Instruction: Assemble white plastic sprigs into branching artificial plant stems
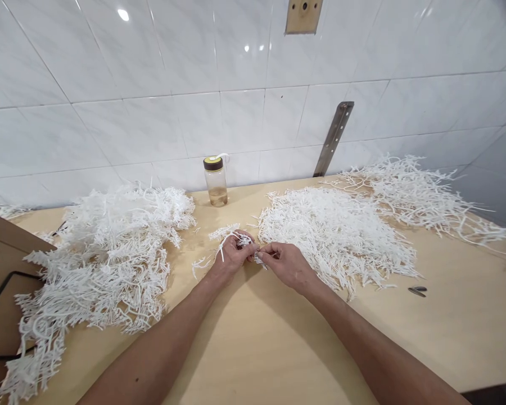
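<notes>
Both hands meet over the middle of the table, their fingertips close together. My left hand [235, 256] is closed around a white branched plastic sprig [227, 242], whose thin stems poke out above and to the left of the fingers. My right hand [285, 263] pinches at a small piece by the left fingertips, too small to make out. A few loose white sprigs [200, 264] lie on the wood just left of my left hand. Right beside my right hand spreads a heap of short white sprigs [333, 233].
A large tangled pile of white branched pieces [113, 253] covers the left side, near a brown box [8, 247]. Longer white strands [421, 197] lie at the back right. A bottle [216, 183] stands by the wall, a metal bracket [334, 139] leans there, and small dark snips [417, 291] lie right.
</notes>
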`<action>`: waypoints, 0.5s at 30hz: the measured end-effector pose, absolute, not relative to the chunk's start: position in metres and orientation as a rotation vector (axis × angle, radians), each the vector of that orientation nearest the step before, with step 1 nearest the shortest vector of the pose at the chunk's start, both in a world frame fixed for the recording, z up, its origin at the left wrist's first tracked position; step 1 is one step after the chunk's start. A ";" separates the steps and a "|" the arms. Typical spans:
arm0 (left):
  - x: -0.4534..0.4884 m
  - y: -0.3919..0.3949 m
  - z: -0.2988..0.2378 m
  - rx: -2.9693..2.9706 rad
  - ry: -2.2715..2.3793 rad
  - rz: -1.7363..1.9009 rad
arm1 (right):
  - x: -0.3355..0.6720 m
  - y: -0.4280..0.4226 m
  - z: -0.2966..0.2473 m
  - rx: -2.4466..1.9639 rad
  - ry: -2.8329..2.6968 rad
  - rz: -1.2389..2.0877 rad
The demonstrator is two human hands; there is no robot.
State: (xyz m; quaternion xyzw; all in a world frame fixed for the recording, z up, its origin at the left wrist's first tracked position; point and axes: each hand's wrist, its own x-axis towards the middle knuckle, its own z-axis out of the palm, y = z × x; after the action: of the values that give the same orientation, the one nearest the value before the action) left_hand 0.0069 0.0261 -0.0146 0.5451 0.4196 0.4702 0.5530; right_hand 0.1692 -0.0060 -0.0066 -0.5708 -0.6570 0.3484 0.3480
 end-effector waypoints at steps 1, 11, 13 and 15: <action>0.007 0.026 -0.016 1.288 0.993 1.115 | 0.169 -0.006 -0.006 -1.479 -1.691 0.904; 0.007 0.024 -0.008 1.279 0.975 1.077 | 0.168 -0.008 -0.006 -1.368 -1.655 0.934; 0.005 0.025 -0.008 1.295 0.944 1.052 | 0.168 -0.007 -0.008 -1.399 -1.641 0.917; 0.003 0.026 -0.008 1.291 0.905 1.034 | 0.169 -0.006 -0.008 -1.429 -1.637 0.898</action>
State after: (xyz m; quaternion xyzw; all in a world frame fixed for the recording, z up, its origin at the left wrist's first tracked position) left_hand 0.0028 0.0256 -0.0078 0.5540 0.3885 0.4437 0.5876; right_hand 0.1686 -0.0062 -0.0081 -0.5610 -0.6425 0.3524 0.3851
